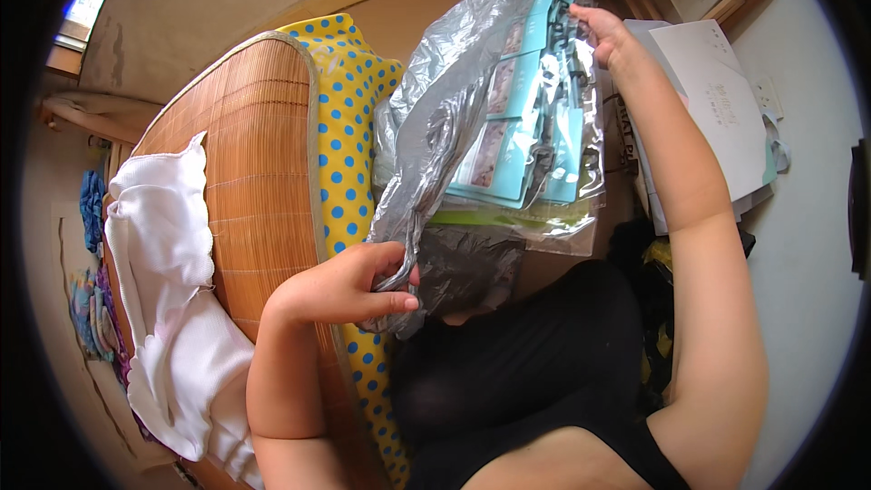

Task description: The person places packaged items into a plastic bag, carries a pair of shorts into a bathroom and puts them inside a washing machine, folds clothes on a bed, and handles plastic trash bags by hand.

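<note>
My left hand (347, 282) has its fingers closed around the bunched edge of a grey plastic bag (463, 61). Higher up on the right, my right hand (602, 37) grips the edge of a clear plastic packet (561, 235). Several light-blue printed cards (503, 156), with dark parts among them, show through its shiny film. The packet lies against the grey bag's opening, partly covered by it on the left. Something green (490, 216) shows at the packet's lower edge. How far the packet sits inside the bag cannot be made out.
To the left, a bamboo mat (262, 122) lies over yellow cloth with blue dots (347, 156). A white knitted cloth (163, 211) rests on the mat. White paper bags or folders (714, 102) lean near the right wall, below a wall socket (769, 95).
</note>
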Available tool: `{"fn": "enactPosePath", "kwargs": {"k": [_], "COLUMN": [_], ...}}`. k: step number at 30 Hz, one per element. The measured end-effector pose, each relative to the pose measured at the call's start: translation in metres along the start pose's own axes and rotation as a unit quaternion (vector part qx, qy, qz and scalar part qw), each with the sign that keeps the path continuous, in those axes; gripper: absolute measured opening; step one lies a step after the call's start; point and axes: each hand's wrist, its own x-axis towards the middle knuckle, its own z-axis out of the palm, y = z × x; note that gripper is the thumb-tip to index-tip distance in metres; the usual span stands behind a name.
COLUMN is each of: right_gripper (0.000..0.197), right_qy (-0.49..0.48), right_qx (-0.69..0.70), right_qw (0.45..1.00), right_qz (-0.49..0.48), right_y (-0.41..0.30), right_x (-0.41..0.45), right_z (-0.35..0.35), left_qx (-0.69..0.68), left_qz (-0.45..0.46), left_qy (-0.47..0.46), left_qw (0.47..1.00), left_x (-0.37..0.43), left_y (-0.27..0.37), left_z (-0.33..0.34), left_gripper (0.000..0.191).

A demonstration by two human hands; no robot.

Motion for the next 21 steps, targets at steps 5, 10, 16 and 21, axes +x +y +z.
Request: {"fn": "enactPosePath", "kwargs": {"k": [5, 10, 16, 21], "right_gripper": [0.023, 0.023, 0.024, 0.022], "right_qy": [0.042, 0.082, 0.107, 0.041], "right_qx": [-0.035, -0.008, -0.119, -0.063], "right_qw": [0.997, 0.992, 0.981, 0.995], "right_qz": [-0.057, -0.094, -0.109, -0.069], "right_y": [-0.042, -0.038, 0.029, 0.108], "right_x": [0.004, 0.007, -0.002, -0.015], "right_z": [-0.012, -0.019, -0.010, 0.021], "left_qx": [0.253, -0.423, -0.439, -0.368], "left_qz": [-0.127, 0.171, 0.397, 0.357], "left_qy": [0.095, -0.243, 0.101, 0.232], "left_qw": [0.954, 0.856, 0.799, 0.827], "left_x": [0.013, -0.015, -0.020, -0.016], "left_y": [-0.007, 0.020, 0.011, 0.043], "left_z": [0.018, 0.007, -0.004, 0.027], "left_gripper": [0.029, 0.033, 0.036, 0.031]}}
